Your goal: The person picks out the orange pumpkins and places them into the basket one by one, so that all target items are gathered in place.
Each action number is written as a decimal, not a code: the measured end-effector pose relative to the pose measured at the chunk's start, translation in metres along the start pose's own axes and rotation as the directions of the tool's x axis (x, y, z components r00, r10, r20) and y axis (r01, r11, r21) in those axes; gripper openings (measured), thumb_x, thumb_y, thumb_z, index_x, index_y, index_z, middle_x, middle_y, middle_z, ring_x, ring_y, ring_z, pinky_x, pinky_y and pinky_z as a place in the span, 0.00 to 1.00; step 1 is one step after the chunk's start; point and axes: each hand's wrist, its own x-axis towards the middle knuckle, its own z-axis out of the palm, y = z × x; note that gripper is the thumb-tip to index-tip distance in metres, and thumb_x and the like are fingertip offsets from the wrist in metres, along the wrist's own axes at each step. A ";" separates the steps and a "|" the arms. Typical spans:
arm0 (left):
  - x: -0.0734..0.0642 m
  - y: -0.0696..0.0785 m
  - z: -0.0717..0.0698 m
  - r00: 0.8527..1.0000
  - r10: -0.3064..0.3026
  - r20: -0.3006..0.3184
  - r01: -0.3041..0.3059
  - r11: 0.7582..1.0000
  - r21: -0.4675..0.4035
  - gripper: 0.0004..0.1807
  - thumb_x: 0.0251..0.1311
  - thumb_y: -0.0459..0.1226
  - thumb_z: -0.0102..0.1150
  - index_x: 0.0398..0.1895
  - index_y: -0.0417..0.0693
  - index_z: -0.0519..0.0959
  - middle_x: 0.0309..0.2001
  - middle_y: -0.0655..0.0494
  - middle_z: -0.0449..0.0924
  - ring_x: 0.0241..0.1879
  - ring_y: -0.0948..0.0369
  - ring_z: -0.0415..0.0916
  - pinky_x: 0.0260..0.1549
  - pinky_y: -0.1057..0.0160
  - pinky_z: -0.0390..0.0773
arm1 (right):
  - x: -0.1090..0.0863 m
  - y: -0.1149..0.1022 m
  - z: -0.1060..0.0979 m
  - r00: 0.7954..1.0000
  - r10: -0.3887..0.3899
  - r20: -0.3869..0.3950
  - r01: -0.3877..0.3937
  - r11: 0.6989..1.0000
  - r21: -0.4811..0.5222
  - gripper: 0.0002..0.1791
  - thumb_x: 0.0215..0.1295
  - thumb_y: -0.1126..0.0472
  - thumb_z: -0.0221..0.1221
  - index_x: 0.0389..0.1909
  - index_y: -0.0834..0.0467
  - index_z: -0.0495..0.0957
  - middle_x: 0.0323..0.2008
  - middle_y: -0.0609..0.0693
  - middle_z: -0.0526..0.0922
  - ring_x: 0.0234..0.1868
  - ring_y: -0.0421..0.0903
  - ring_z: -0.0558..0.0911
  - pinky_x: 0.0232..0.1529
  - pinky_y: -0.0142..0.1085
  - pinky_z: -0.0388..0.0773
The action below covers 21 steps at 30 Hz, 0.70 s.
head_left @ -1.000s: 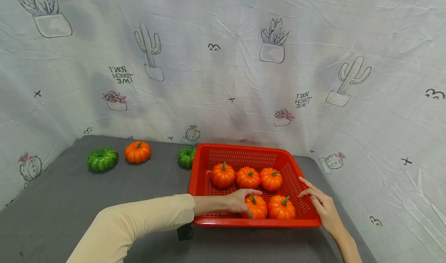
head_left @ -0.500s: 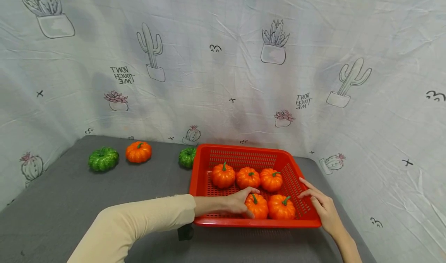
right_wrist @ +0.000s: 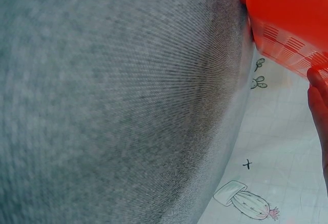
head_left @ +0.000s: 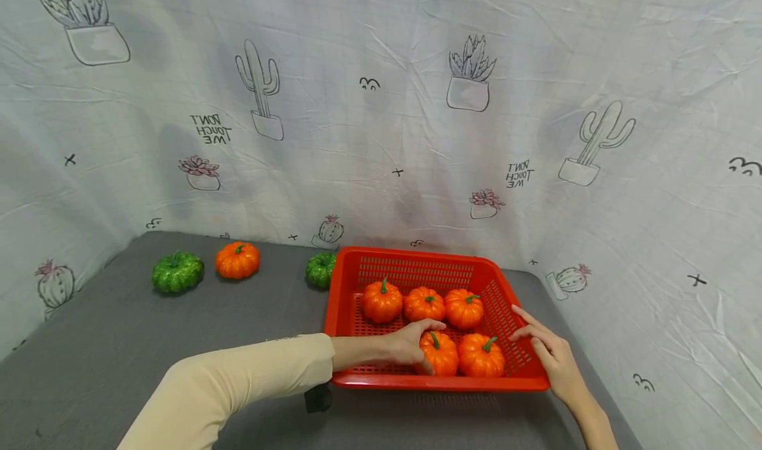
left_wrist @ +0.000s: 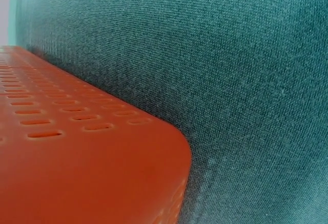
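A red plastic basket (head_left: 411,382) with slotted walls stands on the grey cloth and holds several small orange pumpkins with green stems. My left hand (head_left: 411,345) reaches in over the left side, thumb and fingers curved around the front-left pumpkin (head_left: 442,356). Right beside that one sits another orange pumpkin (head_left: 483,357). On the basket's right rim rests my right hand (head_left: 556,357), its fingers hooked over the edge. The left wrist view takes in only the basket's outer corner (left_wrist: 102,167) and cloth. In the right wrist view a finger (right_wrist: 319,96) lies against the basket's outside.
Left of the basket, a green pumpkin (head_left: 320,270) sits close by its wall. Farther left are an orange pumpkin (head_left: 237,260) and a larger green pumpkin (head_left: 177,272). A white curtain (head_left: 333,159) printed with cacti hangs behind and along both sides.
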 end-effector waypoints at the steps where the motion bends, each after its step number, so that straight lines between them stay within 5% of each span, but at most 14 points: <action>1: 0.000 0.000 0.000 1.000 0.005 0.005 -0.005 1.000 -0.007 0.44 0.36 0.17 0.69 0.63 0.41 0.68 0.60 0.50 0.70 0.54 0.56 0.71 0.55 0.60 0.71 | 0.000 0.000 0.000 1.000 -0.001 -0.001 0.001 1.000 -0.001 0.17 0.68 0.76 0.44 0.33 0.62 0.81 0.59 0.65 0.73 0.63 0.35 0.69 0.59 0.20 0.59; 14: -0.005 0.005 -0.010 1.000 0.014 0.027 -0.014 1.000 -0.006 0.40 0.39 0.19 0.70 0.62 0.44 0.72 0.62 0.53 0.71 0.56 0.58 0.69 0.55 0.60 0.71 | 0.000 -0.001 0.000 1.000 -0.013 -0.009 0.013 1.000 -0.013 0.17 0.68 0.76 0.45 0.33 0.60 0.81 0.59 0.64 0.74 0.63 0.34 0.70 0.59 0.19 0.59; 21: -0.013 0.011 -0.024 1.000 0.009 0.014 -0.009 0.998 -0.056 0.38 0.42 0.21 0.70 0.62 0.45 0.73 0.63 0.50 0.70 0.64 0.51 0.61 0.63 0.50 0.62 | 0.000 -0.003 0.000 1.000 -0.026 -0.014 0.025 1.000 -0.016 0.17 0.67 0.77 0.45 0.33 0.60 0.81 0.59 0.64 0.74 0.62 0.34 0.70 0.58 0.18 0.60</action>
